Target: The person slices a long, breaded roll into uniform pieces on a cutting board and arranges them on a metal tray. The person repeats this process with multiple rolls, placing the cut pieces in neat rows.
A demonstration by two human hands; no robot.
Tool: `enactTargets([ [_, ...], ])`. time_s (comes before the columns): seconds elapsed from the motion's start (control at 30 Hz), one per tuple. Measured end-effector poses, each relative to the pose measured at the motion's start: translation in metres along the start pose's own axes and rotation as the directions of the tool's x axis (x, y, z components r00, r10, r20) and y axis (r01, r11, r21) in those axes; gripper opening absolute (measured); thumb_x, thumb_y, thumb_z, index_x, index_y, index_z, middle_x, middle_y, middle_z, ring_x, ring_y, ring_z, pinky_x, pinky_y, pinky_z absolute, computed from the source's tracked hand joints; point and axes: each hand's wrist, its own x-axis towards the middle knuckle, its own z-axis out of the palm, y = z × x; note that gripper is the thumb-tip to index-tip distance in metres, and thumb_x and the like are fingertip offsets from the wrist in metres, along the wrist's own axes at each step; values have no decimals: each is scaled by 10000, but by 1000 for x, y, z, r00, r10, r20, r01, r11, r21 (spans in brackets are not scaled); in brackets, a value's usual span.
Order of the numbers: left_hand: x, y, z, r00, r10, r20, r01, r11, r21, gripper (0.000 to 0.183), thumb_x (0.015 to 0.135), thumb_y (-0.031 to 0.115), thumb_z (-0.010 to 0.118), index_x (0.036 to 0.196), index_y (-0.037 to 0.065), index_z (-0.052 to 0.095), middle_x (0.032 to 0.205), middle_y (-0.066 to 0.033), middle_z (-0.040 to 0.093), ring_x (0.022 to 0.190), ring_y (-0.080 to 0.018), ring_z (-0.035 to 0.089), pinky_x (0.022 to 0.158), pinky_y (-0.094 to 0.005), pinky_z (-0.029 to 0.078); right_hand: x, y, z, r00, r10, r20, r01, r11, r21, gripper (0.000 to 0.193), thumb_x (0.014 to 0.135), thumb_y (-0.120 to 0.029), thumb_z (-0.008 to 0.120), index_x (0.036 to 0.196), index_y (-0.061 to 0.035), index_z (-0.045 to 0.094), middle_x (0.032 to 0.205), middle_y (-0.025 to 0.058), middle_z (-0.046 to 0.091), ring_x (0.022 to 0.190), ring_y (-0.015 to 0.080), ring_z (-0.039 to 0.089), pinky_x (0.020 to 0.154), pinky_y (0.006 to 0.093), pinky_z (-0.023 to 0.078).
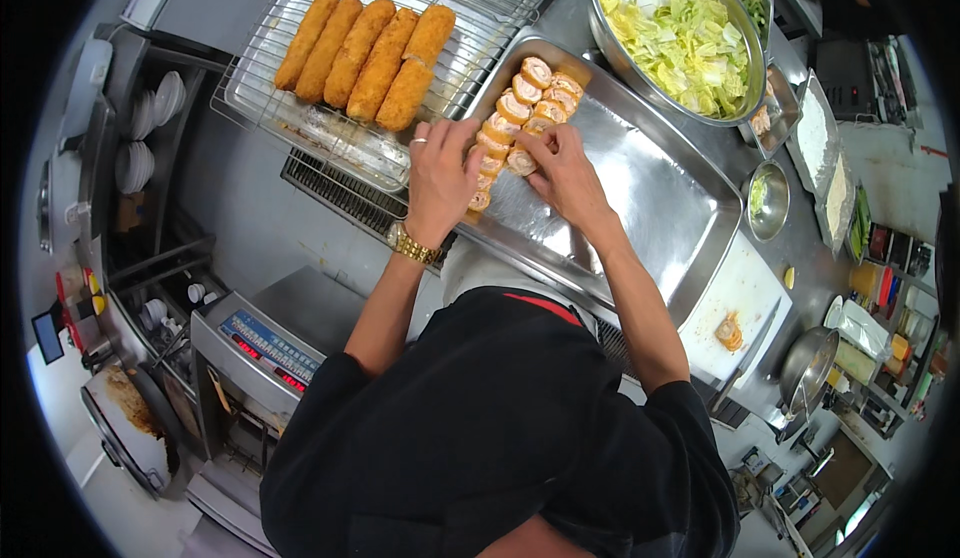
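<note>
Two rows of sliced breaded rolls, with pale pinkish filling, lie along the left end of a deep steel tray. My right hand pinches a roll slice at the near end of the right row. Against the outer side of the left row rests my left hand, its fingers bent and thumb apart; its fingertips are partly hidden. A gold watch circles the left wrist. Several whole golden breaded rolls sit side by side on a wire rack at the far left.
Chopped cabbage fills a large steel bowl at the far right. A white cutting board holds a knife and a few roll pieces. Small steel bowl and pan stand right; a panelled machine stands left.
</note>
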Motion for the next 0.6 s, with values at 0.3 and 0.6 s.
enactTargets([
  [0.3, 1, 6, 21, 933, 224, 281, -251, 966, 64, 530, 847, 147, 891, 1347, 112, 720, 1271, -56, 687, 1201, -302, 613, 982, -466, 482, -23, -2, 27, 976, 158, -152, -153, 987, 48, 584, 895, -68, 866, 1439, -55, 656, 1259, 193, 648, 1153, 407, 669, 999, 466, 581],
  [0.6, 24, 8, 32, 947, 248, 206, -256, 967, 13, 377, 949, 166, 815, 1315, 112, 744, 1234, -64, 712, 1170, -314, 633, 965, -470, 462, -28, -10, 26, 727, 672, -137, -538, 683, 495, 362, 989, -79, 787, 1330, 38, 751, 1048, 159, 785, 863, 236, 752, 782, 365, 629],
])
